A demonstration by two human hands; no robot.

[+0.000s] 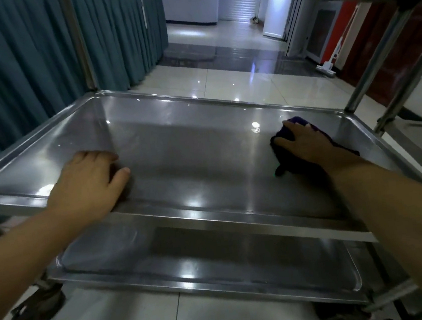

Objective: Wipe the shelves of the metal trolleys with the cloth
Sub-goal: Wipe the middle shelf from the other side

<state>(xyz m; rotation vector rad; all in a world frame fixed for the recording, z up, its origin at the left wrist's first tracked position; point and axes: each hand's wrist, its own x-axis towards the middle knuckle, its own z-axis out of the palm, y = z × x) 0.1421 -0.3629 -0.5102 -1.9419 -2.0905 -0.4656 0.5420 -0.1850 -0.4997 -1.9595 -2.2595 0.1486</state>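
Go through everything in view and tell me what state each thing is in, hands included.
left hand, flat, resting on the middle shelf near its front left.
right hand, fingers spread, pressing the cloth down.
cloth, dark purple, bunched under the right hand.
middle shelf, shiny, both hands on it.
lower shelf, shiny, no hand on it.
curtain, drawn shut on the left.

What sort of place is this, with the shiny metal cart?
Probably a service corridor in a hotel, canteen or clinic; hard to say which. Clues: the steel trolley, teal pleated curtains, glossy tiled floor.
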